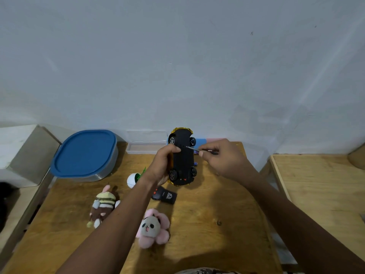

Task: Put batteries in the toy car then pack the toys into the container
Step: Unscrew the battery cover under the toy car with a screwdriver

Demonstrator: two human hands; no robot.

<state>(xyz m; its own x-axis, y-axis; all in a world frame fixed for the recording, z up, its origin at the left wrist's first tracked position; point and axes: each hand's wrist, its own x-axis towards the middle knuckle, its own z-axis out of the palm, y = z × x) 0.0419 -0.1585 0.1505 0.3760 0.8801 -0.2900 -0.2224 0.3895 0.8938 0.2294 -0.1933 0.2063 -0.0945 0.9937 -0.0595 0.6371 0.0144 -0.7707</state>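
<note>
My left hand (162, 165) grips a yellow toy car (182, 157) above the table, its black underside turned towards me and its nose pointing away. My right hand (221, 157) pinches a thin screwdriver (192, 149) whose tip touches the car's underside near the front wheels. Small batteries (195, 164) peek out on the table just behind the car. The container (85, 155), grey with a blue lid on it, sits at the table's back left.
On the wooden table (207, 214) lie a striped plush (103, 204), a pink panda plush (153, 227), a black remote (165, 195) and a white egg toy (132, 179). A clear plastic box (146, 144) stands by the wall. A second wooden surface (320, 184) is at right.
</note>
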